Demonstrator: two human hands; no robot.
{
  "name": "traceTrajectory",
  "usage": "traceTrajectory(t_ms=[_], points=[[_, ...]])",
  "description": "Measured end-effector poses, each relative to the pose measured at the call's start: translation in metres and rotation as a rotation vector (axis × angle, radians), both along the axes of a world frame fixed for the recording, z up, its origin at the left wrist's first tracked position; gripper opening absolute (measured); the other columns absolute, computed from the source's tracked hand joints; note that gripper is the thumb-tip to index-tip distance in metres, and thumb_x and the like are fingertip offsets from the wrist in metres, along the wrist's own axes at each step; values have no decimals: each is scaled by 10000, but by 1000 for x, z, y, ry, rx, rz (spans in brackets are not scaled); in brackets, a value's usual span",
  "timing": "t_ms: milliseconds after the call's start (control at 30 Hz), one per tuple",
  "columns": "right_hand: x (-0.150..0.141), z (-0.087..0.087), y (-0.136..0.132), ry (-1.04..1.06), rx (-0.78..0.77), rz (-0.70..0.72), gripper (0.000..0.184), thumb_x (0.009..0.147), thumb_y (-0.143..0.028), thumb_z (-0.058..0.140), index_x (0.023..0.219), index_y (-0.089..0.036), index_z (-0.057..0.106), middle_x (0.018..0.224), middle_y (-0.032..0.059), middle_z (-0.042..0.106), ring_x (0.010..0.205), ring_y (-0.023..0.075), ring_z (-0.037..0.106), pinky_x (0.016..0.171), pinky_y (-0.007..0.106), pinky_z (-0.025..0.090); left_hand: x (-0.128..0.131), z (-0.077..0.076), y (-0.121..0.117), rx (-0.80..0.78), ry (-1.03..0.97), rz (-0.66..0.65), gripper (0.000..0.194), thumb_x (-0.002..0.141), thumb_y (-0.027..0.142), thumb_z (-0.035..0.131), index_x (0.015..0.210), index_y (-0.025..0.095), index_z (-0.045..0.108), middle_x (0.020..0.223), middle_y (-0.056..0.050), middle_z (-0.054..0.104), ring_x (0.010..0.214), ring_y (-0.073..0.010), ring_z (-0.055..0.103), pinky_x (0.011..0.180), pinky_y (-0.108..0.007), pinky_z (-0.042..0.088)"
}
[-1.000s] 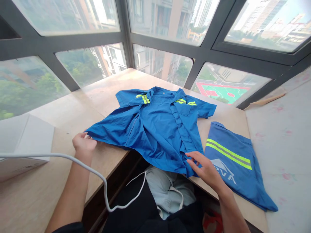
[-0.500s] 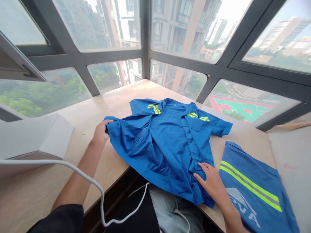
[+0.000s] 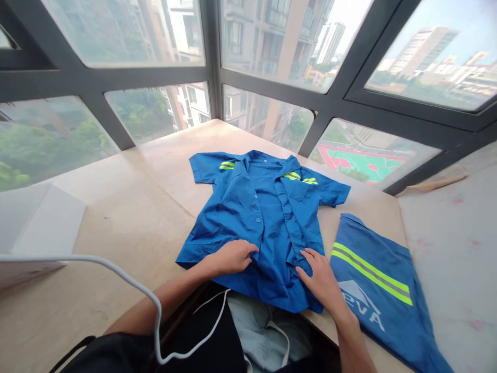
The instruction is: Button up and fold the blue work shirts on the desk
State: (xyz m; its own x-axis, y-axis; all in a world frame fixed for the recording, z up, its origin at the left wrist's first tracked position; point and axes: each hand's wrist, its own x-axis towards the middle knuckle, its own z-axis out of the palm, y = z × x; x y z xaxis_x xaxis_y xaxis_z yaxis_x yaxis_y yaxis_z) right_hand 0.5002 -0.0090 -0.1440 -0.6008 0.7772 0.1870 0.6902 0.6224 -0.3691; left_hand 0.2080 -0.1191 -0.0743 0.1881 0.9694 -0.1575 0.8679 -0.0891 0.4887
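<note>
A blue short-sleeved work shirt (image 3: pixel 240 207) with yellow-and-grey reflective strips lies front up, its collar away from me. Its two front panels lie apart, showing the inside of the back between them. My left hand (image 3: pixel 236 257) is closed at the lower edge of the left panel, below the buttons, pinching the cloth. On the lower right panel rests my right hand (image 3: pixel 320 277), thumb and fingers apart. Beside it on the right lies a folded blue garment (image 3: pixel 382 259) with a reflective band and white lettering.
Both garments lie on a pale wooden surface (image 3: pixel 128 207) whose front edge is near my lap. A white box (image 3: pixel 50 223) stands at the left. A white cable (image 3: pixel 128 282) crosses in front of my left arm. Windows (image 3: pixel 267 46) rise behind, and a papered wall (image 3: pixel 462 248) borders the right.
My left hand has lifted the shirt's left front panel from the far left and brought it in to the middle, turning it face up. My right hand has stayed on the lower right panel.
</note>
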Motion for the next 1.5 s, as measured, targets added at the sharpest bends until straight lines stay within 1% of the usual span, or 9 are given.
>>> traceTrajectory(t_ms=[133, 367, 533, 733, 867, 967, 1233, 1367, 1500], points=[[-5, 6, -5, 46, -8, -52, 414, 867, -289, 488, 1193, -101, 663, 1268, 163, 620, 1201, 296, 545, 1067, 485, 425, -16, 0, -5, 97, -90, 56, 243, 880, 308, 624, 1085, 198, 694, 1026, -60, 706, 940, -220, 670, 836, -307, 503], [-20, 18, -8, 236, -151, -264, 450, 884, -357, 445, 1184, -115, 675, 1206, 137, 679, 1138, 283, 623, 1014, 464, 481, 18, -12, 0, 245, 50, 362, 874, 692, 594, 787, 1373, 103, 544, 1313, -200, 593, 1232, -356, 537, 1009, -462, 439], [-34, 43, -22, 527, -98, -439, 386, 894, -412, 524, 1084, -133, 713, 1112, 125, 719, 1057, 268, 667, 963, 423, 515, 69, -52, -4, 453, 82, 522, 413, 801, 317, 748, 1192, 196, 695, 1348, -144, 592, 1270, -334, 520, 1036, -504, 369], [-73, 67, -40, 775, -41, -324, 266, 919, -272, 567, 1144, -162, 657, 1082, 99, 713, 981, 196, 681, 852, 325, 559, 50, -62, 0, 574, -113, 528, 153, 901, 240, 633, 978, 252, 764, 1075, -47, 730, 1025, -232, 650, 892, -396, 429], [-109, 56, -47, 583, -102, 218, 470, 885, -103, 494, 1349, -166, 540, 1295, 128, 615, 1225, 189, 580, 1062, 356, 480, 25, -57, 7, 499, -214, 449, 203, 924, 283, 572, 941, 209, 761, 957, -57, 745, 914, -214, 659, 814, -345, 448], [-121, 42, -55, 421, -115, 396, 630, 852, -67, 482, 1472, -150, 409, 1539, 170, 363, 1446, 237, 343, 1141, 408, 408, 16, -51, 10, 383, -255, 482, 261, 926, 303, 527, 830, 186, 740, 842, -57, 730, 793, -200, 640, 729, -317, 435], [-73, 33, -58, 484, -10, -160, 831, 886, -222, 635, 1578, -238, 175, 1590, 153, 236, 1495, 274, 227, 1191, 511, 301, 17, -50, 16, 352, -302, 628, 317, 898, 440, 554, 846, 177, 723, 884, -66, 734, 835, -227, 648, 778, -322, 432], [-59, 21, -53, 384, -229, -89, 1171, 781, -274, 779, 1596, -247, -62, 1654, 129, -25, 1528, 293, 42, 1223, 498, 218, 18, -54, 17, 390, -271, 603, 297, 889, 433, 571, 814, 181, 709, 843, -64, 715, 831, -226, 626, 786, -329, 421], [-62, 16, -56, 470, -301, -84, 1071, 835, -221, 699, 1598, -256, -52, 1655, 100, -54, 1527, 281, 34, 1224, 487, 220, 17, -50, 15, 395, -317, 518, 325, 913, 420, 555, 710, 188, 656, 743, -34, 659, 750, -184, 583, 777, -314, 412]])
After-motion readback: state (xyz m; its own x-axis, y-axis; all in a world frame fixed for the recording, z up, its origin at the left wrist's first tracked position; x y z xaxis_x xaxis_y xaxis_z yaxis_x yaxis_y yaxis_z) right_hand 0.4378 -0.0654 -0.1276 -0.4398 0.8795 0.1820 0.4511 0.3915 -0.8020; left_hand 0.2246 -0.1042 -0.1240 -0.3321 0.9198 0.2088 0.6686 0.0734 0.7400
